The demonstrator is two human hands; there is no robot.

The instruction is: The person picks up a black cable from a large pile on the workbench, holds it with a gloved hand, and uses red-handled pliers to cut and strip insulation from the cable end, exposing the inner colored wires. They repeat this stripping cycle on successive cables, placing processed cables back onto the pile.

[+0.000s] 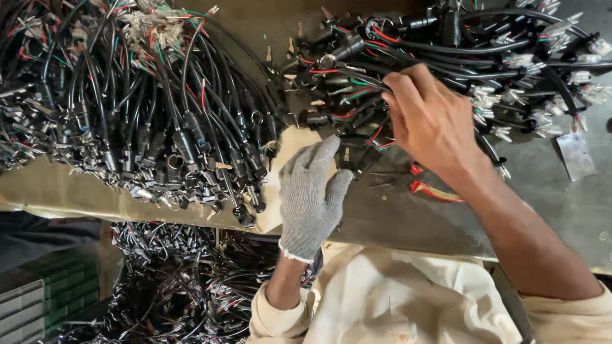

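- Nearest the camera, the person's cream shirt (395, 299) fills the lower middle of the view, both sleeves reaching up toward the bench (395, 216).
- Low on the left, below the bench edge, a loose heap of wired parts (185, 280) lies in shadow, beside a stack of green and grey trays (44, 293).
- The left hand (312, 194), in a grey knitted glove, rests at the bench's front edge with its fingers stretched out and relaxed, gripping nothing; the fingertips lie just beside a small black connector (354, 156) at the near fringe of the right-hand bundle.
- A few red wire scraps (433, 190) lie on the bare metal just beside the right forearm.
- The bare right hand (430, 121) reaches further in, its fingers curled down among the black cable bundle (459, 64); they seem to pinch a cable or two, though the grip itself is hidden by the hand.
- That bundle, black leads with red and green wires and clear end plugs, spreads across the upper right of the bench.
- A second, larger pile of black cable assemblies (127, 102) covers the upper left, well apart from both hands, with a strip of bench between the piles.
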